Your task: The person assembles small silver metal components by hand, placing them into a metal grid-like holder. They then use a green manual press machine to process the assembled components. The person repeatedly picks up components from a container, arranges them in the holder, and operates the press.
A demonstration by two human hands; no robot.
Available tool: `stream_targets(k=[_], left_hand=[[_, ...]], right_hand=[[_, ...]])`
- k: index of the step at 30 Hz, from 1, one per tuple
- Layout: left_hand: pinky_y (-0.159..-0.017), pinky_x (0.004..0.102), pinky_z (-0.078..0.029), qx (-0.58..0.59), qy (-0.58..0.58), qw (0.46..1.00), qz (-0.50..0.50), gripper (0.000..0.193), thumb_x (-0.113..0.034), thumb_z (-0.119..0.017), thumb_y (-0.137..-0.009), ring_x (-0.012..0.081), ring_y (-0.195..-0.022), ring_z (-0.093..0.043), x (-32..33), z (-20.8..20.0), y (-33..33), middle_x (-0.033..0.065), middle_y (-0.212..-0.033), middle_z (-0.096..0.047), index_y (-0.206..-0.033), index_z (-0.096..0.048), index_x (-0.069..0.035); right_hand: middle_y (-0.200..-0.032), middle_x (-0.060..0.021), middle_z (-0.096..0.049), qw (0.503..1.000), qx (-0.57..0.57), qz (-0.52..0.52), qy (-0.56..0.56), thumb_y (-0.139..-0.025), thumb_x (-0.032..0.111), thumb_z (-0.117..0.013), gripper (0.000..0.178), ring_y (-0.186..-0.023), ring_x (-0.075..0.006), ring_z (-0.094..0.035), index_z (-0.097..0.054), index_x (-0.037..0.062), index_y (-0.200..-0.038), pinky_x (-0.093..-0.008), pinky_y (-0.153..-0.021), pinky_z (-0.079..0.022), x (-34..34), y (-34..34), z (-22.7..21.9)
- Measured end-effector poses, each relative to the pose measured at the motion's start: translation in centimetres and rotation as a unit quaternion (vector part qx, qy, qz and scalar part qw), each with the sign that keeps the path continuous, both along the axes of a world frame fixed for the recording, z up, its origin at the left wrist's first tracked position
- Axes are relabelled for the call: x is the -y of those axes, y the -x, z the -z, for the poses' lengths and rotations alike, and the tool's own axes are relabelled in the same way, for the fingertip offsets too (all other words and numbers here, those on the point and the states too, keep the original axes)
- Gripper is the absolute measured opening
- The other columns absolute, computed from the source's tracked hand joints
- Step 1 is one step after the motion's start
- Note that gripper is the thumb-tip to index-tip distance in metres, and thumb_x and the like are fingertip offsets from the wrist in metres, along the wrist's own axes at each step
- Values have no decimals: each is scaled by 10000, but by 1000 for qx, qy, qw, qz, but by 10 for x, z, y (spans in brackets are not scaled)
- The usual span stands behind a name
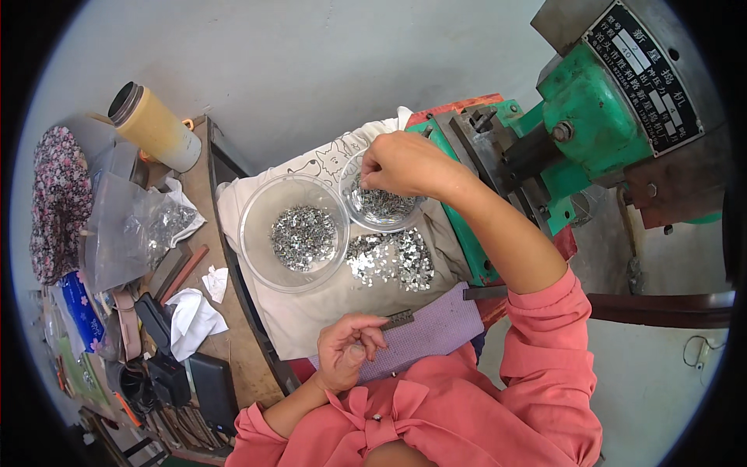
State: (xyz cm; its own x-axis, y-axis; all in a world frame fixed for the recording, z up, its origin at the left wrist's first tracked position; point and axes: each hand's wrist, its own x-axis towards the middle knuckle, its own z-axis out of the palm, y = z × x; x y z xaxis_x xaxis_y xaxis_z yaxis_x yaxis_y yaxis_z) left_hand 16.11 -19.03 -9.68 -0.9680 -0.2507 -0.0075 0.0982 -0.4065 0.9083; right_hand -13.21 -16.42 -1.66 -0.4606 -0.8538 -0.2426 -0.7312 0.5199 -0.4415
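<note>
My right hand [406, 165] reaches over the smaller clear bowl [347, 204], its fingers bent together at the bowl's far left side. What they pinch, if anything, is hidden. Thin metal pieces [381, 204] lie in that bowl. My left hand [348, 350] is half closed near my lap, with a short dark metal strip [398, 319] with holes along it at its fingertips, over a purple cloth [436, 325]. A larger clear tub [247, 247] holds many small silvery metal pieces [303, 237]. In front of the bowls, a loose pile of shiny flat pieces [393, 258] lies on beige fabric [311, 307].
A green press machine [595, 109] stands close on the right, beside my right forearm. The wooden table [253, 354] at left carries a yellow bottle [159, 128], a plastic bag [128, 222], white tissues [194, 321] and a black case [212, 389].
</note>
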Motion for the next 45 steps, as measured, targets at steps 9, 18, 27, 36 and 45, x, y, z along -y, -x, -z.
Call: stream_targets(k=[9, 18, 27, 36, 45], left_hand=[[-538, 204, -415, 11, 31, 999, 2, 715, -635, -539, -948, 82, -606, -552, -1, -3, 2, 96, -834, -675, -1187, -593, 37], [-541, 201, -417, 6, 43, 999, 14, 721, -629, -527, -956, 80, -602, -549, -3, -3, 5, 94, -833, -670, -1192, -594, 49], [-550, 201, -421, 9, 20, 1000, 17, 706, -609, -555, -952, 73, -605, -545, -4, -2, 5, 86, -835, -667, -1214, -600, 44], [-584, 202, -436, -2, -3, 1000, 9, 668, -555, -606, -950, 61, -632, -534, -2, 0, 5, 81, -853, -664, -1247, -604, 44], [-565, 201, -422, 13, -2, 1000, 16, 691, -589, -591, -942, 67, -621, -543, -4, 2, 6, 81, -848, -666, -1226, -609, 40]], right_hand=[[-937, -167, -670, 956, -279, 57, 68, -816, 168, -720, 197, -866, -348, -666, -716, 39, -964, -450, -760, -533, -25, -10, 23], [-923, -150, -636, 938, -295, -26, 178, -826, 91, -655, 135, -935, -344, -623, -690, 10, -928, -428, -808, -517, -33, -4, 26], [-820, -88, -634, 964, -187, -60, 179, -774, 194, -752, 175, -859, -278, -632, -694, 40, -831, -408, -771, -513, -63, -72, 22], [-766, -46, -600, 928, -291, -78, 219, -715, 91, -655, 96, -784, -225, -617, -687, 92, -805, -356, -703, -514, -74, -64, 42], [-786, -44, -622, 943, -245, -41, 224, -745, 98, -698, 80, -794, -239, -625, -711, 87, -823, -379, -719, -519, -89, -65, 39]])
